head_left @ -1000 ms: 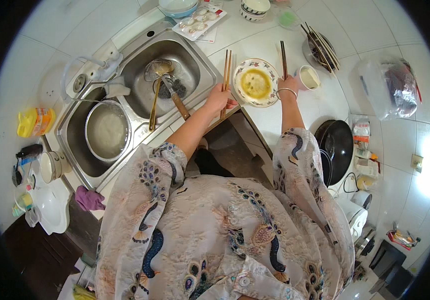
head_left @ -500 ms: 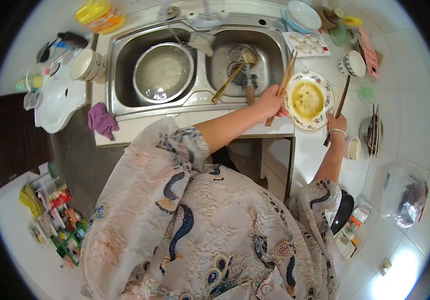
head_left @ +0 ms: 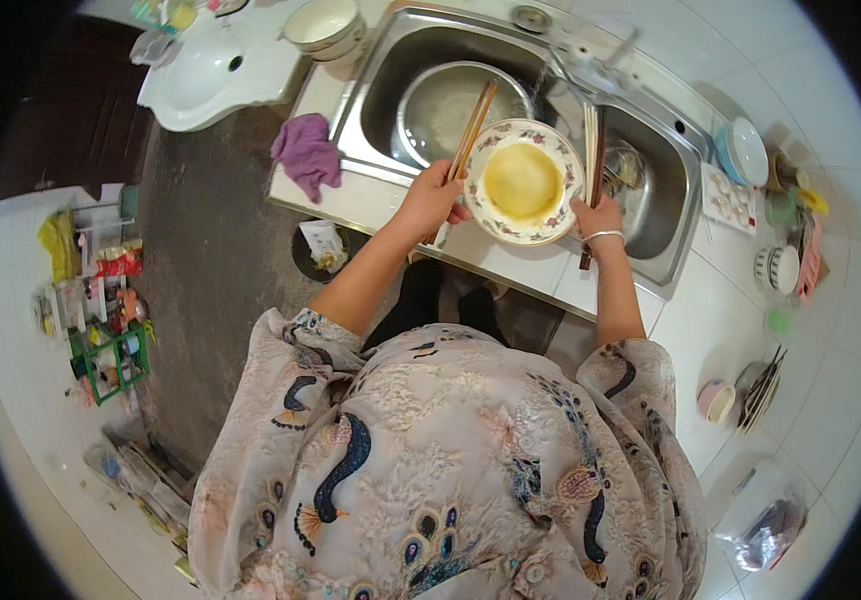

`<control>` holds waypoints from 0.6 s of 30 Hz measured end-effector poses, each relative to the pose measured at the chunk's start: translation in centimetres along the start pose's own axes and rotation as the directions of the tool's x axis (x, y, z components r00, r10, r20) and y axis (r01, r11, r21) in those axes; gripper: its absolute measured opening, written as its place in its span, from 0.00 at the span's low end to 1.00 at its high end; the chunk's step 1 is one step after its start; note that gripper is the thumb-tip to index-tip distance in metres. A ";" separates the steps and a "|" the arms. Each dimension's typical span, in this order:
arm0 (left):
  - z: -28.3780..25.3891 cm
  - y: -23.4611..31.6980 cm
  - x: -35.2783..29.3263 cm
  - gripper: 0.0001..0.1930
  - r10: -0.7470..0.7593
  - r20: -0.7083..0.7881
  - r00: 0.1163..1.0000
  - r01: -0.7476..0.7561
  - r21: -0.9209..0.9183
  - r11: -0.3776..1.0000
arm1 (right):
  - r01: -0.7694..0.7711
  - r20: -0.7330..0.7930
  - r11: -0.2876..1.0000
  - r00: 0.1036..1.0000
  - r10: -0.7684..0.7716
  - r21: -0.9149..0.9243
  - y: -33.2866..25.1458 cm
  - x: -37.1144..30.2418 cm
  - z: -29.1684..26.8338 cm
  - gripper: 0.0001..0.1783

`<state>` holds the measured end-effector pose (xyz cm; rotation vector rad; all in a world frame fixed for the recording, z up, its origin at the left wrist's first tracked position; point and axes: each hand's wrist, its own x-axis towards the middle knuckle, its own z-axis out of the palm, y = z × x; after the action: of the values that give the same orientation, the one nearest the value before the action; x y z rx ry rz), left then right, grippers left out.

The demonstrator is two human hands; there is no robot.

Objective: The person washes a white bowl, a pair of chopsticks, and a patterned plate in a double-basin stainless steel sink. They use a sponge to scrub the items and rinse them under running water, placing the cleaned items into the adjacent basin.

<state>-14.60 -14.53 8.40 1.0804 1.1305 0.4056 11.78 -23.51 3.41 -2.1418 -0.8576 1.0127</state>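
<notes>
A white plate (head_left: 486, 197) with a floral rim and a pool of yellowish liquid is held between my two hands, over the sink's front edge. My left hand (head_left: 433, 204) is closed around several brown wooden chopsticks (head_left: 475, 125), its fingers at the plate's left rim. Closed at the right rim, my right hand (head_left: 600, 216) grips the plate along with light and dark chopsticks (head_left: 592, 150). The ends of both bundles stick up beyond my hands. Behind the plate, a round metal basin (head_left: 403, 118) sits in the left bowl of the steel sink (head_left: 363, 150).
A purple cloth (head_left: 307, 158) lies on the counter's left corner, near stacked bowls (head_left: 323, 27). Strainer-like utensils (head_left: 629, 165) rest in the right sink bowl. A light blue bowl (head_left: 746, 152), an egg tray (head_left: 728, 198) and a small cup (head_left: 717, 402) stand rightward. Below is a bin (head_left: 308, 262).
Both hands have carried the plate and chopsticks left, from the counter right of the sink to its front edge. The view has turned left, and the liquid has shifted in the plate.
</notes>
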 end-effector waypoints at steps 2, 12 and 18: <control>-1.8 0.3 -0.9 0.10 -0.010 -0.049 0.999 0.013 0.069 0.998 | 0.198 -0.005 0.978 0.980 -0.198 -0.063 0.8 0.8 2.7 0.17; -17.3 -1.8 -2.2 0.10 -0.063 -0.200 0.978 0.116 0.266 0.957 | 0.210 0.116 0.977 0.970 -0.212 0.031 -6.9 -3.1 18.8 0.12; -19.4 -2.8 -2.2 0.10 -0.080 -0.195 0.978 0.128 0.250 0.960 | 0.213 0.085 0.974 0.972 -0.219 0.077 -6.7 -4.1 21.2 0.13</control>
<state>-33.20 -8.09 6.78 1.2247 1.4285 0.2806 -9.54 -17.30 -0.88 -1.9095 -1.0606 1.0191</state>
